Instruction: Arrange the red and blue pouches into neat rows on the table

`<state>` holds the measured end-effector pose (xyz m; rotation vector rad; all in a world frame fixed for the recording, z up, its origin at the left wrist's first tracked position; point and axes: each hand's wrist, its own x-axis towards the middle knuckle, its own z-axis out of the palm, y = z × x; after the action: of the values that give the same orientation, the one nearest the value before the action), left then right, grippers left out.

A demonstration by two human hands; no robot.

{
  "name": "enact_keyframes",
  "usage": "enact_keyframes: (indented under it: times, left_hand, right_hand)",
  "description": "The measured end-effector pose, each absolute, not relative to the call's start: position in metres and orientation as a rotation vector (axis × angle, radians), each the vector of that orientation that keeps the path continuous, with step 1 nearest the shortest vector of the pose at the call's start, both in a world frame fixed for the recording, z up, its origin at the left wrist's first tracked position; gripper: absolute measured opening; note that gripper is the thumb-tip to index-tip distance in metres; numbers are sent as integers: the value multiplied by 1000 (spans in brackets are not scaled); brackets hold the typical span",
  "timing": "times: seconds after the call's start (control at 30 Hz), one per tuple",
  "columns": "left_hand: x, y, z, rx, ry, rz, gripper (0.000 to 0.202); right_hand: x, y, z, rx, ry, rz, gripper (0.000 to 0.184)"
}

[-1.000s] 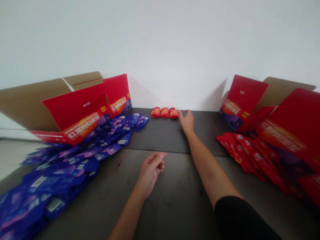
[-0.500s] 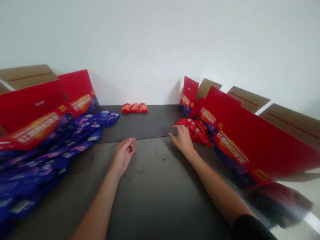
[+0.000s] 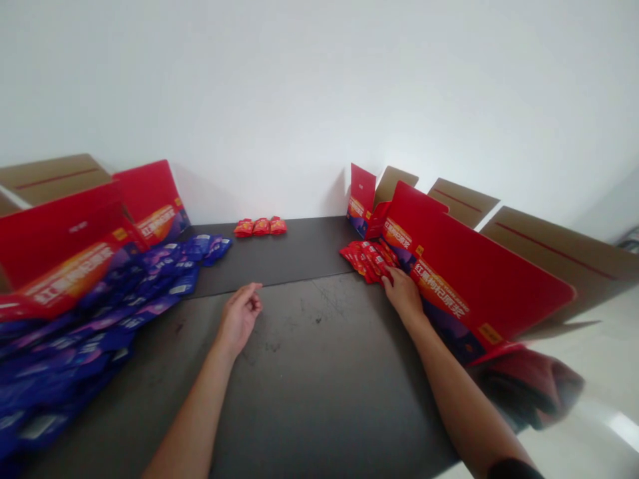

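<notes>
Head view: three red packets (image 3: 261, 227) lined upper-centre; red pile (image 3: 366, 258) mid-right remains. Right hand (image 3: 405, 294) there, grip unclear; left hand (image 3: 239, 320) curled, empty.

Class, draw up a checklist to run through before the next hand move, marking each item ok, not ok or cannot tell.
1. Right hand at the red pile: ok, fingers at its near edge.
2. Right hand gripping a packet: cannot tell.
3. Left hand away from both piles: ok, over the table.
4. Blue pile apart from red pile: ok.
5. Three red bundles in a row: ok.
</notes>
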<state>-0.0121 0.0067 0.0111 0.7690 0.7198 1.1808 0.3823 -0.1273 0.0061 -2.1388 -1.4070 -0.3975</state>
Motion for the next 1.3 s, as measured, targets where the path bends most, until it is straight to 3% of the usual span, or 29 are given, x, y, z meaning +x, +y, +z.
enact_keyframes:
  times: [0.5, 0.8, 1.0, 1.3]
  left_hand:
    - [-11, 6, 12, 779, 713, 1171, 35]
    - [-12, 7, 10, 786, 720, 1167, 35]
    - [-11, 2, 15, 803, 669, 1057, 30]
    - [-7, -18, 19, 923, 581, 632, 48]
  right_hand:
    - [396, -123, 3, -2177, -1392, -381, 46]
    - [381, -135, 26, -2112, -1317, -382, 40]
    - [328, -134, 49, -1654, -1517, -398, 38]
    - [202, -93, 58, -1083, -2183, -234, 31]
